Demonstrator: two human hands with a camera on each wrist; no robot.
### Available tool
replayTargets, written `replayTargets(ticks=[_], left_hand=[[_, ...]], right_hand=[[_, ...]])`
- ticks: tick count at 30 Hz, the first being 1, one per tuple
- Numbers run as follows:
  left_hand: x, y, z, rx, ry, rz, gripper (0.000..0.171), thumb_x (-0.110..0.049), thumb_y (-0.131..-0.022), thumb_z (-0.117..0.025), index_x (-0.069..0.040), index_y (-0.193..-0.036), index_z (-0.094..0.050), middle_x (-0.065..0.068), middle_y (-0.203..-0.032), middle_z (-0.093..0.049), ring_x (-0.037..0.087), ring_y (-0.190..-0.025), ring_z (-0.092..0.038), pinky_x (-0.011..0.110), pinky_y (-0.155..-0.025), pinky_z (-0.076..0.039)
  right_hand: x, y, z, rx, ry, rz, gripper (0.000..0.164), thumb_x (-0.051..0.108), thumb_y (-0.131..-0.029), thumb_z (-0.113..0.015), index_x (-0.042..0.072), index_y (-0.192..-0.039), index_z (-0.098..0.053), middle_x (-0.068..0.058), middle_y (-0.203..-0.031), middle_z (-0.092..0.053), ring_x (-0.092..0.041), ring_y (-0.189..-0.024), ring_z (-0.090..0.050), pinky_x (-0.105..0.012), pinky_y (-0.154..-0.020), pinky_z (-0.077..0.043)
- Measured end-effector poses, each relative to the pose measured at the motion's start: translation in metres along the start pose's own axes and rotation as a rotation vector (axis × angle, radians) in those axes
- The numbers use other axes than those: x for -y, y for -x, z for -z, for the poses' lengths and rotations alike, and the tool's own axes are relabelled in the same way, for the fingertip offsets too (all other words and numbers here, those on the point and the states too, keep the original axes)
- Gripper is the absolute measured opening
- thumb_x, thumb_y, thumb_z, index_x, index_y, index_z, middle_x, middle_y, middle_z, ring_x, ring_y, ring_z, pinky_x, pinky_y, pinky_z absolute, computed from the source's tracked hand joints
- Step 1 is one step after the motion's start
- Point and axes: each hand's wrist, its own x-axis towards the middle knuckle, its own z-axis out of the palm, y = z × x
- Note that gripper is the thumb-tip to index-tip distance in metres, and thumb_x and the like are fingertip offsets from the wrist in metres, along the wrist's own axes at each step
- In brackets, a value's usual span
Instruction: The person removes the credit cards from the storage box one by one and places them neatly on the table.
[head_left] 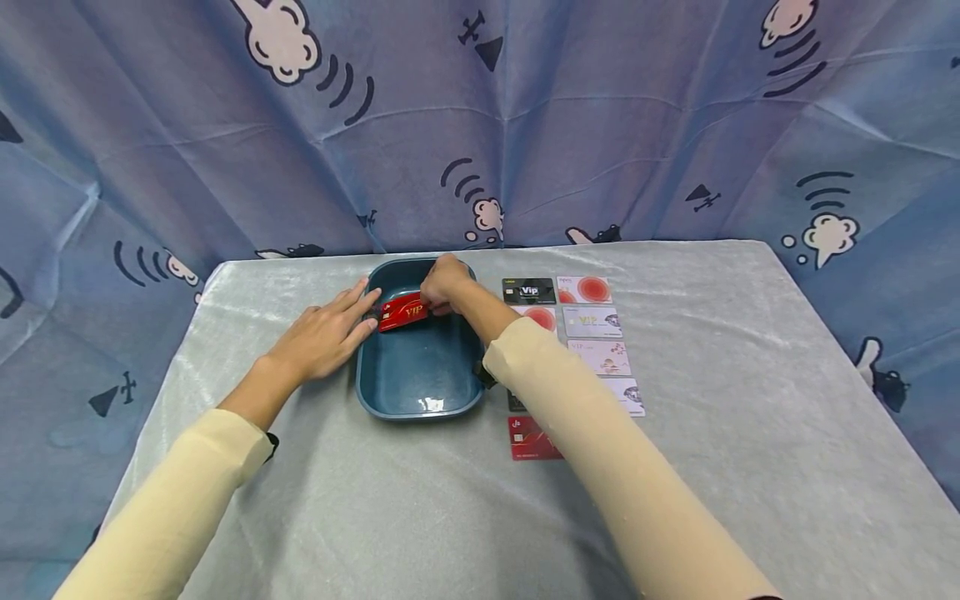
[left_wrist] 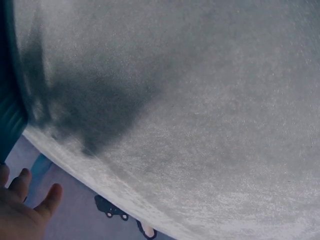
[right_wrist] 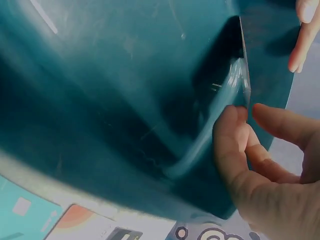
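In the head view, a red card (head_left: 403,312) with gold VIP lettering stands tilted inside the far part of a blue-green plastic basin (head_left: 422,415). My right hand (head_left: 447,285) reaches into the basin and pinches the card's right end between thumb and fingers. The right wrist view shows this card (right_wrist: 244,65) nearly edge-on, at the fingertips of the right hand (right_wrist: 270,160). My left hand (head_left: 324,332) lies at the basin's left rim with its fingers extended. Only part of the left hand (left_wrist: 25,205) shows in the left wrist view.
Right of the basin, several cards lie in two columns, among them a black VIP card (head_left: 528,291), a white-and-red card (head_left: 584,290) and a red card (head_left: 534,439). My right sleeve (head_left: 600,425) covers some of them. A patterned blue curtain (head_left: 420,125) hangs behind the cloth-covered table (head_left: 750,350).
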Motion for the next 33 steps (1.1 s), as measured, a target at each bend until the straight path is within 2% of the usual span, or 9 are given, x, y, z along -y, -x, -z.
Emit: replayTargets(ticks=[8,15,24,33], left_hand=[[0.000,0.001,0.000,0.000,-0.002,-0.001,0.059,-0.042,-0.108,-0.035,-0.017,-0.160,-0.024,0.008,-0.167,-0.011,0.034,-0.150,-0.021,0.068,-0.108,-0.027],[-0.001,0.000,0.000,-0.003,0.004,-0.007,0.059,-0.040,-0.107,-0.037,-0.017,-0.160,-0.024,0.009,-0.166,-0.013,0.035,-0.149,-0.022,0.068,-0.108,-0.027],[-0.001,0.000,0.002,0.008,0.000,0.008,0.060,-0.043,-0.107,-0.036,-0.017,-0.160,-0.024,0.007,-0.167,-0.011,0.033,-0.150,-0.021,0.068,-0.109,-0.026],[-0.002,0.000,0.001,0.011,0.004,0.011,0.060,-0.041,-0.107,-0.038,-0.017,-0.160,-0.024,0.008,-0.166,-0.012,0.035,-0.150,-0.021,0.068,-0.109,-0.026]], right_hand=[[-0.001,0.004,-0.002,-0.013,-0.038,0.036,0.016,-0.007,-0.089,-0.062,-0.007,-0.103,-0.070,-0.016,-0.099,-0.068,-0.018,-0.066,-0.061,-0.031,-0.070,-0.060],[-0.003,0.010,0.004,0.015,-0.017,0.074,0.012,0.000,-0.098,-0.057,-0.001,-0.106,-0.065,-0.015,-0.106,-0.065,-0.021,-0.077,-0.063,-0.029,-0.072,-0.059],[-0.003,0.023,0.020,0.121,-0.042,0.206,0.017,-0.007,-0.093,-0.059,-0.005,-0.110,-0.063,-0.020,-0.118,-0.060,-0.027,-0.083,-0.063,-0.036,-0.078,-0.059],[-0.008,0.037,0.040,0.132,-0.019,0.254,0.017,-0.007,-0.094,-0.059,-0.002,-0.110,-0.062,-0.018,-0.123,-0.058,-0.033,-0.105,-0.059,-0.040,-0.084,-0.058]])
